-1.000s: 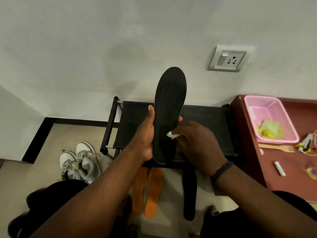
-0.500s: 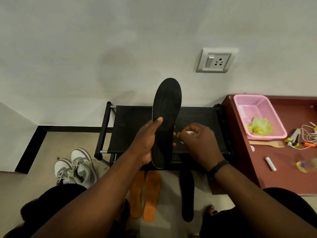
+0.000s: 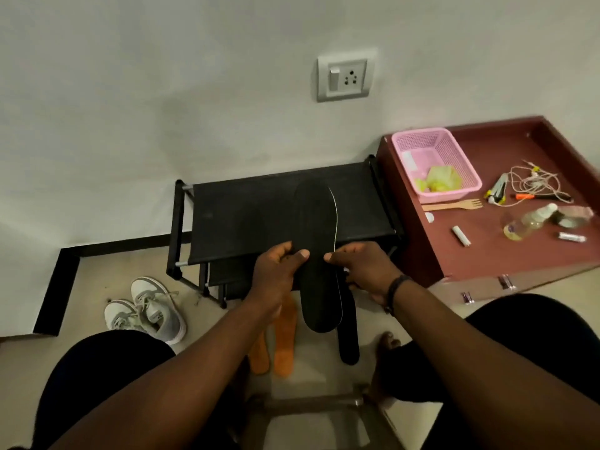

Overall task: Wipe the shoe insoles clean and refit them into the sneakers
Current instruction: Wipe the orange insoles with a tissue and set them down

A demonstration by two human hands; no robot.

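Note:
A long black insole (image 3: pixel 317 241) is held lengthwise in front of the black shoe rack (image 3: pixel 246 219). My left hand (image 3: pixel 276 274) grips its left edge with thumb on top. My right hand (image 3: pixel 363 267) pinches its right edge; a bit of white wipe (image 3: pixel 346 271) peeks out under that hand. Two orange insoles (image 3: pixel 285 342) and another black insole (image 3: pixel 348 332) lie on the floor below. A pair of grey-and-white sneakers (image 3: pixel 146 308) stands on the floor to the left.
A maroon low table (image 3: pixel 506 254) at right carries a pink basket (image 3: pixel 435 164), a wooden fork (image 3: pixel 453 205), a small bottle (image 3: pixel 527 222), cords and small tubes. A wall socket (image 3: pixel 345 77) is above the rack. My knees fill the lower corners.
The insole has come down from upright to lying flatter and lower over the rack. My right hand stopped wiping its face and now holds the right edge. The view turned left and down.

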